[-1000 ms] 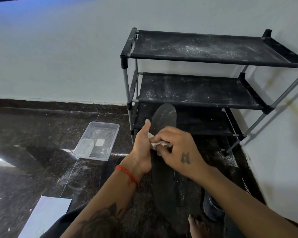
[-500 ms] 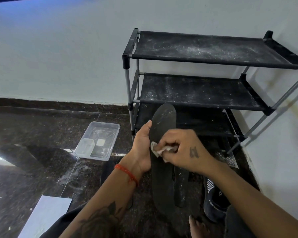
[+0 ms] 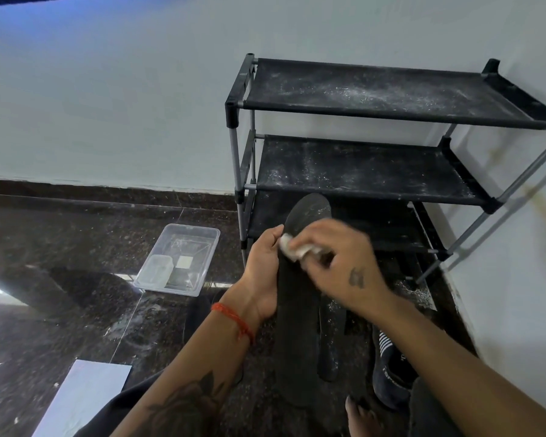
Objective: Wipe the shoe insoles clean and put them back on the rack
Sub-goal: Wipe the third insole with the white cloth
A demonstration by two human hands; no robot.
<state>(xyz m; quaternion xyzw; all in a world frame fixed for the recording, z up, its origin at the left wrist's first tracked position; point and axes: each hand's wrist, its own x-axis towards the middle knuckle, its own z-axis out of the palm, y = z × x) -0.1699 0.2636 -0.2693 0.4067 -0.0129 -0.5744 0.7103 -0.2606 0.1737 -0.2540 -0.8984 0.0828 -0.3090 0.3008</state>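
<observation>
Clear rectangular plastic tray [image 3: 177, 260]: on dark polished floor. Left hand [image 3: 262, 272]: fingers curled round edge of long black foam insole [image 3: 297, 310], held upright before black three-tier fabric shoe rack [image 3: 375, 165]. Right hand [image 3: 334, 263]: pinching crumpled white cloth [image 3: 289, 250] against insole. Dark sneaker [image 3: 388, 373]: floor, right.

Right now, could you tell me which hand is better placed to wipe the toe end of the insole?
The right hand: it already pinches the cloth against the insole, just below the toe end. The left hand grips the insole's edge, steadying it.
</observation>
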